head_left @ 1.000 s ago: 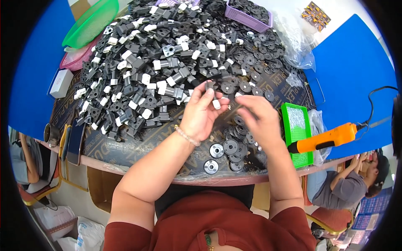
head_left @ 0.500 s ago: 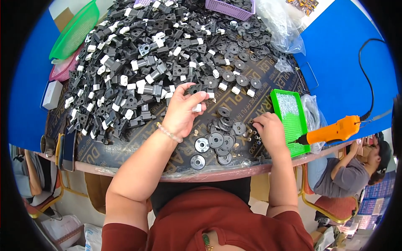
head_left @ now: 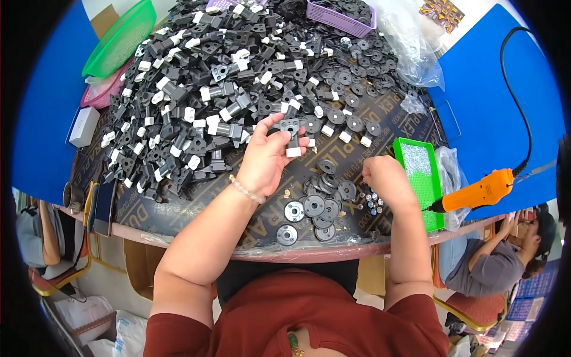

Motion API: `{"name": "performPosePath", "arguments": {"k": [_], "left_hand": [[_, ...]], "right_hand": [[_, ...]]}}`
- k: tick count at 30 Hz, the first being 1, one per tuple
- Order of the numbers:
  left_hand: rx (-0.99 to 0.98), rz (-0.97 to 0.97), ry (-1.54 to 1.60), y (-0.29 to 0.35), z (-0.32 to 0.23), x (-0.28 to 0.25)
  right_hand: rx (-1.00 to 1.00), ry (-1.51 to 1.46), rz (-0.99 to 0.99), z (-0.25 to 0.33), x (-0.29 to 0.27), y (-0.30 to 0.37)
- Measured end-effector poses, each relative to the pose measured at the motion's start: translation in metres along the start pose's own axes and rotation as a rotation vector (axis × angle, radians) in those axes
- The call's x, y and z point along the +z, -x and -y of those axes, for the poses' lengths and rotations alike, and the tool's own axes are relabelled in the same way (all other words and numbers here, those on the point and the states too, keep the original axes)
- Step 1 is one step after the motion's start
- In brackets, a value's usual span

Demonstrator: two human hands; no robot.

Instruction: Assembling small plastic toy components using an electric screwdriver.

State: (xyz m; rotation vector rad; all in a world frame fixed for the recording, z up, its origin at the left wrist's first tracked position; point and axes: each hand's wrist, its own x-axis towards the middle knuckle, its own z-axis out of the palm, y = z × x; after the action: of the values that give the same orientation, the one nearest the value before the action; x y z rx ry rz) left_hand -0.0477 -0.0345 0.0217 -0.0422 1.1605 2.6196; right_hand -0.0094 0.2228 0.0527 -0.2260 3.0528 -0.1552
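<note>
My left hand (head_left: 266, 156) holds a black plastic part (head_left: 291, 127) with a white end between thumb and fingers, its flat, holed face turned up. My right hand (head_left: 389, 181) is closed, fingertips curled in, just above a cluster of small metal cylinders (head_left: 372, 204); what it pinches, if anything, is hidden. Between the hands lies a heap of black discs (head_left: 314, 205), several with silvery centres. Beyond my left hand spreads a large pile of black parts with white ends (head_left: 172, 89). Several discs joined to white-ended parts (head_left: 354, 124) lie in a row farther off.
Right of my right hand sits a green tray (head_left: 441, 221) of small silvery pieces. An orange electric screwdriver (head_left: 480, 190) rests with its tip over the tray, its cable rising behind. A purple basket (head_left: 339, 19), plastic bags (head_left: 416, 53) and a green basket (head_left: 121, 38) stand around the pile.
My left hand has turned the black part so its holed face shows. My right hand has drawn up from the metal cylinders and its fingers have curled in. The whole view has shifted slightly.
</note>
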Motion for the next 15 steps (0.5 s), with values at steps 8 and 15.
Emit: {"name": "performPosePath", "arguments": {"k": [8, 15], "left_hand": [[-0.021, 0.058, -0.029, -0.001, 0.008, -0.002], [-0.073, 0.164, -0.128, -0.003, 0.017, -0.006]], "right_hand": [[-0.106, -0.389, -0.200, 0.021, -0.043, -0.015], [-0.332, -0.549, -0.210, 0.078, -0.031, -0.048]]}}
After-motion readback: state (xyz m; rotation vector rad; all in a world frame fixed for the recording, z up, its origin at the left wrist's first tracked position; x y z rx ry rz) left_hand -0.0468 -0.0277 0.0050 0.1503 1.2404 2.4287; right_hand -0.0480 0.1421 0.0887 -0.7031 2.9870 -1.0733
